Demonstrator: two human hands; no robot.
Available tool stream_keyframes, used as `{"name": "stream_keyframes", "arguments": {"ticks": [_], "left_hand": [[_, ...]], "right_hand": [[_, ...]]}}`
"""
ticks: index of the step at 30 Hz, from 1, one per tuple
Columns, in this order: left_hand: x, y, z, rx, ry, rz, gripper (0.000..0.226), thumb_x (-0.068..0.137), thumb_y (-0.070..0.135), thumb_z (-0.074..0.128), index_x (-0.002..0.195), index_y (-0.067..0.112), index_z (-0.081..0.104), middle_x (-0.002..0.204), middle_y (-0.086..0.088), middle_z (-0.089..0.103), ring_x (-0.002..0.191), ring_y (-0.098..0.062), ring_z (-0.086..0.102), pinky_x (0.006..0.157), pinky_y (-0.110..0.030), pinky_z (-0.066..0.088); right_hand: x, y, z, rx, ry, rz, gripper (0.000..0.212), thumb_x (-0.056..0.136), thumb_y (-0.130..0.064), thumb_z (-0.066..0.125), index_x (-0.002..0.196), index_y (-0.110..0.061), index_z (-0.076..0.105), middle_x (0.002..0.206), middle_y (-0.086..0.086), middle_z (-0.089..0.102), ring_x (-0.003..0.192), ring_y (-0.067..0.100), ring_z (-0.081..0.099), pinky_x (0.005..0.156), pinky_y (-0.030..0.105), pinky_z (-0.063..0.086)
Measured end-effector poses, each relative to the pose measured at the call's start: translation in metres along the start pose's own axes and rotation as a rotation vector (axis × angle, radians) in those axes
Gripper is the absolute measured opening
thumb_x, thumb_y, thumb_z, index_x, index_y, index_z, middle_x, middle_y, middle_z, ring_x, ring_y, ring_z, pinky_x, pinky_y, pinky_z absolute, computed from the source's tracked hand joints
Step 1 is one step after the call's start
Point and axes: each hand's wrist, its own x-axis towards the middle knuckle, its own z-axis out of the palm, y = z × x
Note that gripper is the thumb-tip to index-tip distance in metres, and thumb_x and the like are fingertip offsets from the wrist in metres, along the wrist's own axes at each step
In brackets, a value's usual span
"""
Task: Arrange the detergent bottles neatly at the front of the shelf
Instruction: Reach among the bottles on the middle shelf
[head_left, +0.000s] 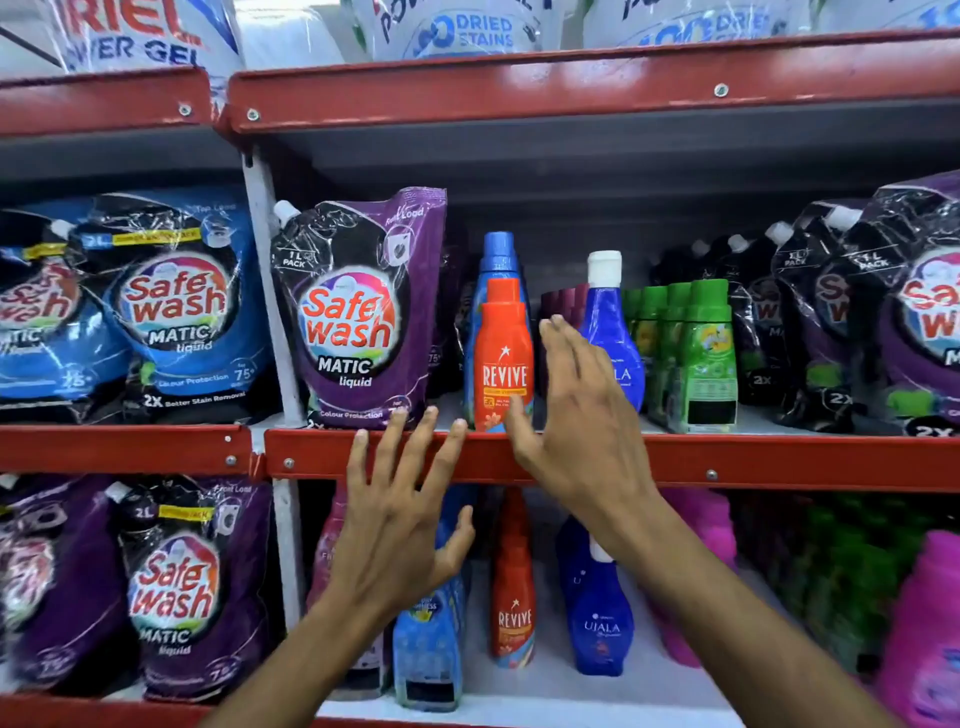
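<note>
Head view: both hands are spread and empty, the right hand (571, 410) just beside the orange Revive bottle (503, 358) at the shelf lip (779, 457), the left hand (400, 514) below. Next, probably, drawing the blue Ujala bottle (615, 338) forward.

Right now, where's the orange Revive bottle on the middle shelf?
In the head view, the orange Revive bottle stands at the middle shelf's front edge, between the purple Safewash pouch and the blue Ujala bottle, just beside the right hand.

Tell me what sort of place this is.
Most likely a shop's laundry aisle: red metal shelves carry many identical Safewash pouches, a Revive bottle and rows of green bottles.
</note>
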Motion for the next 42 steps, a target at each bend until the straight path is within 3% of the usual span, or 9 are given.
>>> {"name": "stream_keyframes", "arguments": {"ticks": [3, 7, 13, 19, 25, 31, 33, 38, 42], "left_hand": [[-0.002, -0.001, 0.007, 0.036, -0.024, 0.026, 0.092, 0.079, 0.046, 0.065, 0.158, 0.019, 0.027, 0.162, -0.014, 0.034, 0.151, -0.037, 0.027, 0.117, -0.068, 0.025], [-0.005, -0.002, 0.013, 0.053, 0.005, 0.032, 0.093, 0.08, 0.046, 0.065, 0.159, 0.018, 0.024, 0.161, -0.015, 0.034, 0.152, -0.038, 0.023, 0.119, -0.068, 0.021], [-0.006, -0.002, 0.016, 0.039, 0.041, 0.04, 0.094, 0.081, 0.045, 0.066, 0.159, 0.019, 0.021, 0.161, -0.015, 0.034, 0.152, -0.038, 0.022, 0.12, -0.068, 0.019], [-0.006, -0.002, 0.019, 0.014, 0.063, 0.032, 0.093, 0.082, 0.043, 0.067, 0.159, 0.018, 0.022, 0.16, -0.016, 0.034, 0.153, -0.038, 0.022, 0.121, -0.068, 0.016], [-0.005, 0.0, 0.024, -0.017, 0.112, 0.021, 0.093, 0.08, 0.041, 0.068, 0.158, 0.016, 0.025, 0.16, -0.017, 0.035, 0.153, -0.04, 0.02, 0.121, -0.07, 0.014], [-0.004, 0.0, 0.03, -0.006, 0.134, 0.03, 0.099, 0.074, 0.038, 0.074, 0.158, 0.016, 0.025, 0.157, -0.019, 0.036, 0.152, -0.042, 0.02, 0.121, -0.07, 0.01], [-0.004, -0.002, 0.033, 0.007, 0.142, 0.038, 0.102, 0.072, 0.031, 0.076, 0.158, 0.015, 0.024, 0.157, -0.02, 0.036, 0.151, -0.042, 0.019, 0.122, -0.07, 0.009], [-0.003, 0.001, 0.041, 0.024, 0.179, 0.019, 0.102, 0.072, 0.023, 0.076, 0.158, 0.014, 0.022, 0.157, -0.021, 0.035, 0.151, -0.044, 0.017, 0.122, -0.069, 0.006], [-0.002, 0.002, 0.044, 0.02, 0.203, 0.014, 0.105, 0.07, 0.021, 0.077, 0.158, 0.015, 0.02, 0.157, -0.02, 0.035, 0.151, -0.043, 0.017, 0.123, -0.068, 0.005]], "right_hand": [[0.015, -0.014, 0.009, 0.049, -0.047, 0.068, 0.081, 0.086, -0.034, 0.061, 0.151, -0.005, 0.023, 0.156, 0.012, 0.033, 0.138, 0.028, 0.039, 0.11, 0.035, 0.037], [0.029, -0.024, 0.02, 0.061, -0.09, 0.177, 0.087, 0.086, -0.042, 0.065, 0.15, -0.004, 0.02, 0.144, 0.015, 0.044, 0.124, 0.034, 0.052, 0.097, 0.042, 0.045], [0.044, -0.018, 0.022, 0.053, -0.037, 0.246, 0.068, 0.079, -0.043, 0.073, 0.129, -0.008, 0.043, 0.125, 0.013, 0.054, 0.106, 0.037, 0.062, 0.082, 0.044, 0.049], [0.026, -0.017, 0.009, 0.15, 0.162, 0.179, 0.07, 0.076, -0.038, 0.075, 0.133, -0.015, 0.044, 0.126, 0.006, 0.055, 0.103, 0.028, 0.062, 0.082, 0.038, 0.048], [-0.017, -0.017, -0.031, 0.311, 0.273, 0.131, 0.074, 0.072, -0.041, 0.081, 0.132, -0.013, 0.048, 0.125, 0.001, 0.058, 0.106, 0.015, 0.059, 0.088, 0.021, 0.042], [-0.092, -0.005, -0.022, 0.393, 0.121, 0.159, 0.076, 0.067, -0.041, 0.086, 0.13, -0.015, 0.051, 0.118, -0.012, 0.052, 0.105, -0.005, 0.048, 0.091, 0.0, 0.032], [-0.117, 0.005, -0.004, 0.432, 0.038, 0.211, 0.076, 0.066, -0.044, 0.085, 0.129, -0.021, 0.05, 0.117, -0.014, 0.054, 0.105, -0.002, 0.053, 0.09, 0.004, 0.038], [-0.166, 0.033, 0.057, 0.404, -0.147, 0.369, 0.073, 0.065, -0.05, 0.08, 0.126, -0.027, 0.048, 0.115, -0.011, 0.059, 0.096, 0.011, 0.062, 0.082, 0.036, 0.056], [-0.19, 0.047, 0.098, 0.336, -0.284, 0.449, 0.076, 0.067, -0.052, 0.08, 0.128, -0.022, 0.046, 0.116, -0.005, 0.058, 0.1, 0.014, 0.06, 0.083, 0.031, 0.051]]}}
